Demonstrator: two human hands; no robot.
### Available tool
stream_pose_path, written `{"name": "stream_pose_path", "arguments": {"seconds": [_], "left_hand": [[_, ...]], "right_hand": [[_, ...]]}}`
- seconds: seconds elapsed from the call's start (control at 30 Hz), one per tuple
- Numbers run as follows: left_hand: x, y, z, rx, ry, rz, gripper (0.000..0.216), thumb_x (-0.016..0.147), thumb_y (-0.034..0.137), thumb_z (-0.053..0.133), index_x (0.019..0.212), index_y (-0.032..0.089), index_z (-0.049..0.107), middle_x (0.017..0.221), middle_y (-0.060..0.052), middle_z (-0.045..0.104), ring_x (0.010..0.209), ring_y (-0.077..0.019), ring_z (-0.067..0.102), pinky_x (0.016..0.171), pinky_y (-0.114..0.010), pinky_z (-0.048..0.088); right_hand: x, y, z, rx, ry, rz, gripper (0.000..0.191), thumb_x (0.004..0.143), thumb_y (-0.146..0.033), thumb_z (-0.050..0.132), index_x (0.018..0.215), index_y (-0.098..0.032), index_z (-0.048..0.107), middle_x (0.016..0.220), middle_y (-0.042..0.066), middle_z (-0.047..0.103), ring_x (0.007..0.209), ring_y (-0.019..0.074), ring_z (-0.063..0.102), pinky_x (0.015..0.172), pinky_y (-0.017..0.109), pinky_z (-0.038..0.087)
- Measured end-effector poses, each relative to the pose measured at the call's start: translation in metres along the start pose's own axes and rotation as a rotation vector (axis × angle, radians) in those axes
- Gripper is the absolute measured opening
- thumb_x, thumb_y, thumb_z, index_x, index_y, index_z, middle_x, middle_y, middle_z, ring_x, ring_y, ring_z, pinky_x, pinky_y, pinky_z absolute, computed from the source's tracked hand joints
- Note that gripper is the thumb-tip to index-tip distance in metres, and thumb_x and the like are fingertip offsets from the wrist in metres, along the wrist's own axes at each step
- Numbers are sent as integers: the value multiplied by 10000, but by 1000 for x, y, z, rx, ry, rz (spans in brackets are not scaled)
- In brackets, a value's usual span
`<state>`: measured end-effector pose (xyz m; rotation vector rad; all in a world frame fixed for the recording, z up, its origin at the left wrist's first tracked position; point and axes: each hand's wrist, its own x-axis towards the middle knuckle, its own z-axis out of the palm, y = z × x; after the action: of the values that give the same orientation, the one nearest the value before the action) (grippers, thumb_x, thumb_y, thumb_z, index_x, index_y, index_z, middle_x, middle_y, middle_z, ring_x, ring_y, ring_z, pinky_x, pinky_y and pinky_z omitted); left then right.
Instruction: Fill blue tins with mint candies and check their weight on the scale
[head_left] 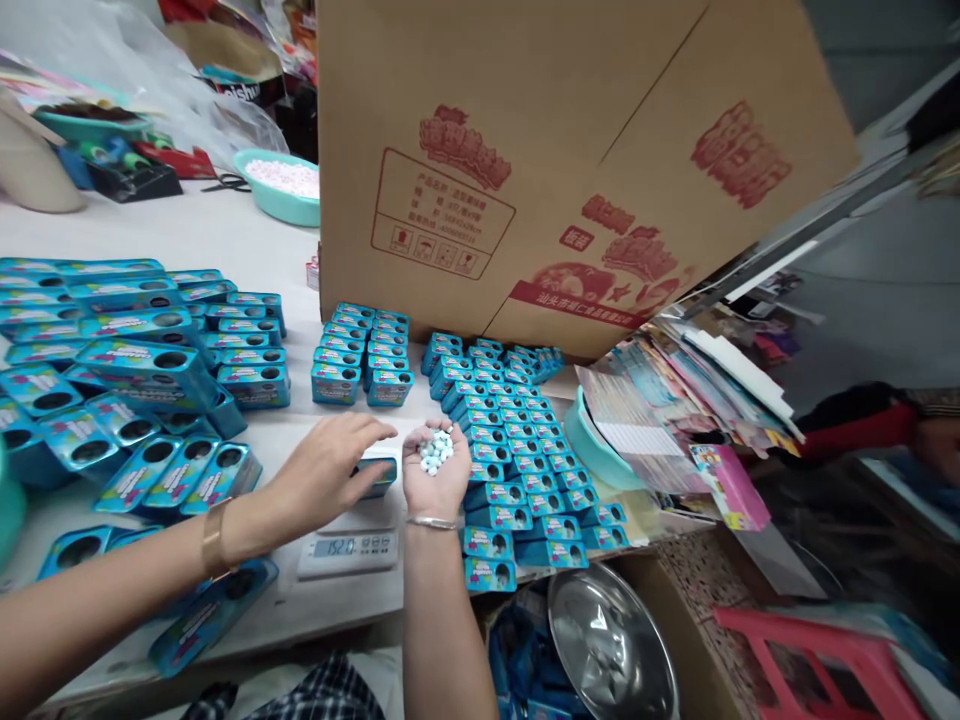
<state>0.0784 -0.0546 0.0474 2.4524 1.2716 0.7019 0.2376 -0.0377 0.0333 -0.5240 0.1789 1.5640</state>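
Note:
My left hand [330, 468] rests on a small blue tin [377, 474] that stands on a white digital scale [349, 548]; its fingers curl over the tin's top. My right hand [435, 470] is held palm up just right of the tin, cupped around a heap of small white and pale blue candies [436, 449]. Both wrists wear bracelets. The scale's display shows digits.
Several blue tins lie in piles at the left [142, 370], in two neat stacks [364, 355] and in rows at the right [517, 450]. A large cardboard box [570, 150] stands behind. A teal bowl of candies [281, 185] sits far left; a steel bowl [611, 645] below.

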Motion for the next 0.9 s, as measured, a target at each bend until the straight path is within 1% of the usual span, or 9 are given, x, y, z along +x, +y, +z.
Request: {"name": "stream_pose_path", "arguments": {"seconds": [0.03, 0.1, 0.23, 0.37, 0.53, 0.6, 0.73, 0.83, 0.9], "left_hand": [[5, 5, -2, -20, 13, 26, 288, 930, 309, 462, 1153, 200, 608, 1125, -95, 651, 1049, -229, 598, 945, -388, 464], [15, 16, -4, -40, -32, 76, 273, 946, 263, 417, 1083, 189, 640, 1094, -94, 653, 1025, -214, 609, 895, -341, 492], [31, 27, 1, 52, -148, 113, 247, 916, 198, 445, 1021, 176, 667, 1084, -111, 667, 1020, -231, 628, 871, -348, 517], [40, 30, 8, 187, -207, 152, 252, 907, 175, 448, 1059, 178, 650, 1128, -109, 661, 1025, -239, 632, 853, -349, 521], [49, 39, 10, 276, -296, 35, 243, 881, 138, 442, 993, 154, 657, 1022, -120, 667, 906, -243, 652, 710, -324, 507], [53, 41, 11, 262, -302, 7, 234, 861, 117, 441, 936, 143, 662, 990, -130, 670, 854, -234, 656, 679, -318, 491], [58, 36, 8, 194, -298, 32, 179, 861, 175, 483, 836, 176, 660, 940, -90, 694, 847, -211, 659, 729, -304, 475], [60, 30, 2, 107, -304, 25, 149, 855, 242, 526, 838, 202, 669, 896, -47, 712, 836, -193, 657, 733, -285, 457], [62, 29, -4, 38, -339, 11, 132, 831, 247, 549, 826, 208, 676, 860, -31, 717, 806, -185, 653, 706, -275, 438]], "right_hand": [[0, 2, 2, 3, 20, 4, 175, 868, -226, 435, 709, -199, 503, 624, -48, 567, 527, 74, 520, 590, 229, 511], [1, 6, 4, 14, 40, 20, 201, 867, -225, 429, 680, -203, 501, 614, -42, 570, 588, 88, 574, 691, 259, 543], [2, 11, 5, 5, 68, 2, 208, 851, -217, 448, 651, -205, 503, 601, -34, 579, 603, 88, 593, 686, 218, 532], [5, 8, -1, -82, 39, -49, 176, 825, -235, 485, 651, -213, 500, 597, -39, 584, 608, 103, 597, 733, 256, 548], [8, 6, -8, -111, 27, -97, 156, 812, -239, 507, 659, -211, 513, 615, -36, 601, 661, 120, 618, 798, 298, 554], [8, 6, -8, -72, 39, -80, 154, 813, -219, 497, 660, -209, 513, 620, -31, 607, 672, 121, 623, 799, 299, 553], [7, 4, -7, 0, 40, -24, 156, 813, -190, 479, 660, -213, 494, 619, -35, 601, 654, 106, 617, 768, 265, 547], [6, 4, -7, -10, 5, -2, 145, 795, -169, 480, 659, -220, 474, 613, -45, 589, 632, 107, 605, 759, 274, 549], [4, 5, -7, -1, 3, 22, 146, 793, -159, 470, 661, -220, 470, 616, -44, 590, 630, 109, 605, 750, 279, 551]]}}
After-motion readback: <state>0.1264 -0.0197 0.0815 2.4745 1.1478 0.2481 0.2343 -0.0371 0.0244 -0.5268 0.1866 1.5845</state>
